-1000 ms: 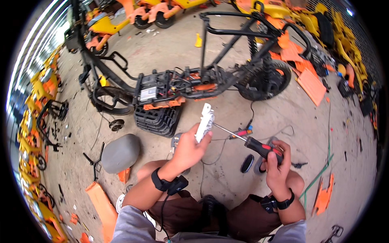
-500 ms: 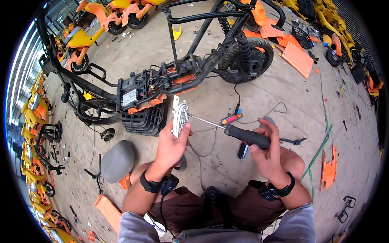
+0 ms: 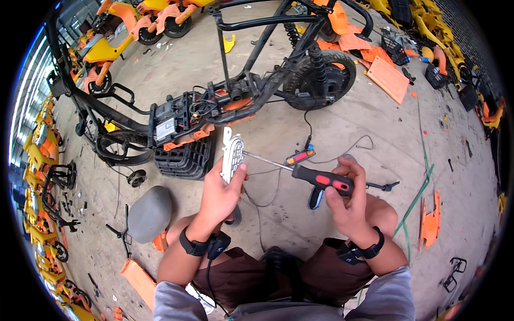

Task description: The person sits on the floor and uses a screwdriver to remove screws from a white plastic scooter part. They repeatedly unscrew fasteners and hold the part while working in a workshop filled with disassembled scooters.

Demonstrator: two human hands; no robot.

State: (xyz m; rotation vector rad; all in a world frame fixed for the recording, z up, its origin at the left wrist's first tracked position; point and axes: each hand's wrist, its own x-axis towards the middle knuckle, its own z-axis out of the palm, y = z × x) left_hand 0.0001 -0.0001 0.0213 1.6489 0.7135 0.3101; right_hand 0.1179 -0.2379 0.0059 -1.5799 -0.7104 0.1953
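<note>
Screwdriver (image 3: 317,177) has rolled, grasped by right hand (image 3: 350,208); left hand (image 3: 219,195) clasps white part (image 3: 232,155).

You're wearing the head camera, left of a side-by-side pair. Its fisheye is facing down and ahead over your brown shorts (image 3: 235,275), with your left hand (image 3: 220,193) and right hand (image 3: 350,206) showing close, the black scooter frame (image 3: 262,93) standing farther out.

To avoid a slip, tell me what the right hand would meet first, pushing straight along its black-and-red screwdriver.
Likely the white, ribbed, elongated part in the left hand; the screwdriver may already touch it, depth unclear.
</note>
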